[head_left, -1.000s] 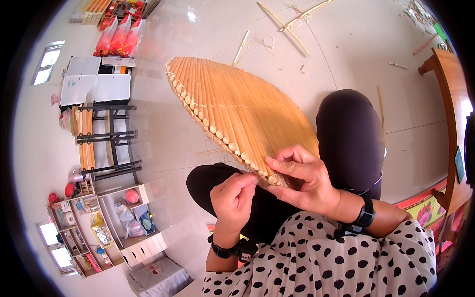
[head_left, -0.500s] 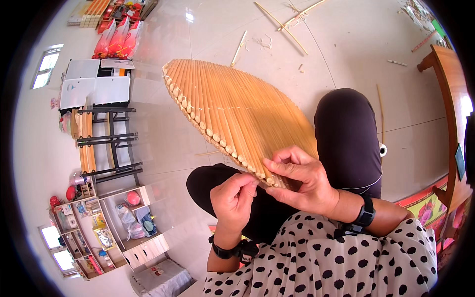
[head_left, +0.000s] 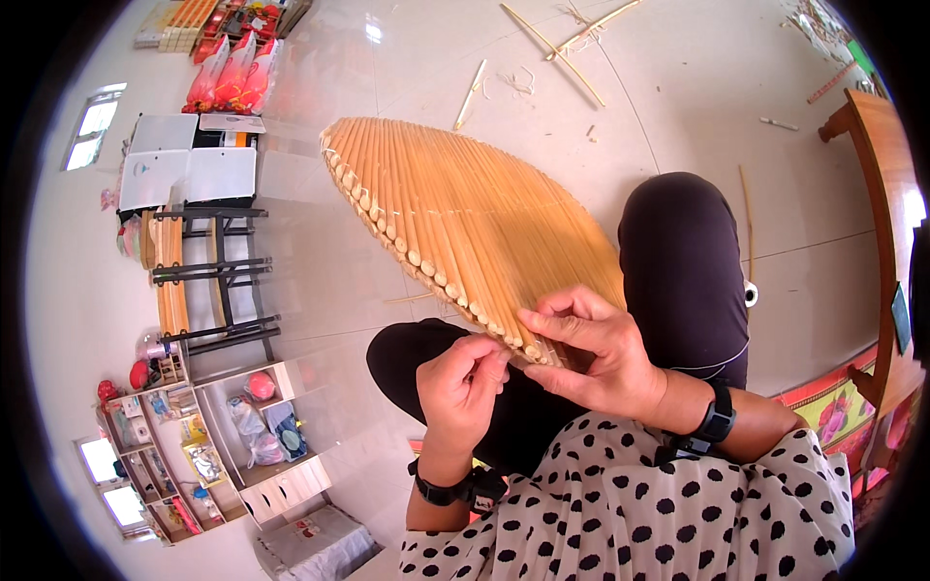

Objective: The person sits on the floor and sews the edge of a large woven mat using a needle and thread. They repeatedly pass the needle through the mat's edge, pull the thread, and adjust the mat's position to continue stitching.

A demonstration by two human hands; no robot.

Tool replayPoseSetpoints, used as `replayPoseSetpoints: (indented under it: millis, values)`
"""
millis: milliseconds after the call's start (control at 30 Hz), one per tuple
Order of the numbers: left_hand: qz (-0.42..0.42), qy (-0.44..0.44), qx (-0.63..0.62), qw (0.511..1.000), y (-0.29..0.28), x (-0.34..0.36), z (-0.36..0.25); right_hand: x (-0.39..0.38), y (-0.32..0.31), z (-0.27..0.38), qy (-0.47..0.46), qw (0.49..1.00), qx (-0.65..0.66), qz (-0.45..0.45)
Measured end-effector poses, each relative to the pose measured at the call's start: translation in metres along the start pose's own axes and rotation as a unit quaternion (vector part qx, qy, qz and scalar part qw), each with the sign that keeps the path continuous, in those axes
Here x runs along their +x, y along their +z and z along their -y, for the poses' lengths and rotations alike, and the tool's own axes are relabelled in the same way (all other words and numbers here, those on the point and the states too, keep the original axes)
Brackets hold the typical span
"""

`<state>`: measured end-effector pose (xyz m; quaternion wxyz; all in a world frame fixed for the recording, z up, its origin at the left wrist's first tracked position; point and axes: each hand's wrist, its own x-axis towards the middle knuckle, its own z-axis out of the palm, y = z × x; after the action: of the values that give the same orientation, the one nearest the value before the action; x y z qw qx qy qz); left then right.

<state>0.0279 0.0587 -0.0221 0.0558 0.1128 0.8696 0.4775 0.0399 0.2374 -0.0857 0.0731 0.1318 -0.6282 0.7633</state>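
A mat of straw-coloured stalks (head_left: 455,208), bound side by side with pale string, slants up from my lap toward the far left. Cut stalk ends line its left edge. My right hand (head_left: 605,353) grips the mat's near corner, thumb and fingers pressed on the stalks by the edge. Just left of that corner, my left hand (head_left: 463,382) is pinched shut, thumb against forefinger. Whatever lies in that pinch is too small or hidden to make out. The mat's underside is out of sight.
Loose stalks (head_left: 554,53) and shreds lie on the tiled floor beyond the mat. A wooden table (head_left: 877,184) stands at right. Along the left are black folding frames (head_left: 223,276), a shelf unit (head_left: 218,455) and red bags (head_left: 232,77). My raised knee (head_left: 678,232) is beside the mat.
Hardly anything differs. The whole view has shifted very slightly, while both hands keep their places at the mat's near corner.
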Motion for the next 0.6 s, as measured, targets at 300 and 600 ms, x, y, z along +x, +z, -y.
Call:
replayPoseSetpoints:
  millis: [300, 600]
  values:
    - [-0.008, -0.018, -0.017, 1.0, 0.0059, 0.0009, -0.0048, 0.0022, -0.0013, -0.0006, 0.0, 1.0, -0.004, -0.009]
    - [-0.021, 0.006, 0.013, 1.0, 0.0069, 0.0012, -0.0026, 0.0017, 0.0012, -0.0048, -0.028, 1.0, 0.006, -0.007]
